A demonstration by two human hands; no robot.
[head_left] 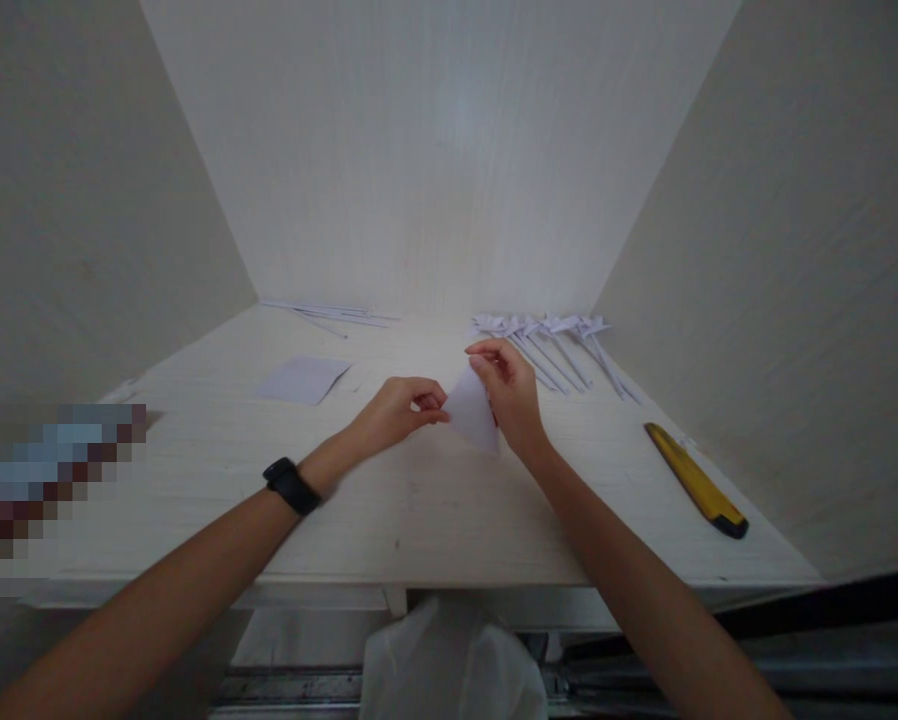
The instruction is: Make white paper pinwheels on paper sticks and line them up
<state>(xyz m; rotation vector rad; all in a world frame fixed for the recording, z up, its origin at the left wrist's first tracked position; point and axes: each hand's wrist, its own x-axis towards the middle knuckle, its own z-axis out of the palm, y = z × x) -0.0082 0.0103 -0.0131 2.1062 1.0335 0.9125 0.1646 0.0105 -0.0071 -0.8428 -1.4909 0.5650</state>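
Left hand (400, 410) and right hand (510, 395) pinch one small white paper piece (470, 412) with narrow fingers, above mid-surface (419, 500). Finished folded pieces (550, 345) lie behind; one flat sheet (304, 380) remains unfolded.

1. A yellow knife (695, 479) with a black tip lies at an angle near the right edge of my desk (419, 510).
2. A row of folded paper pieces (550, 350) rests at the back right, their long stems fanned toward the front.
3. A flat paper sheet (303, 379) lies at the left centre.
4. Thin paper strips (329, 313) sit along the back wall, left of middle.
5. A white bag (453, 660) hangs below the front edge.
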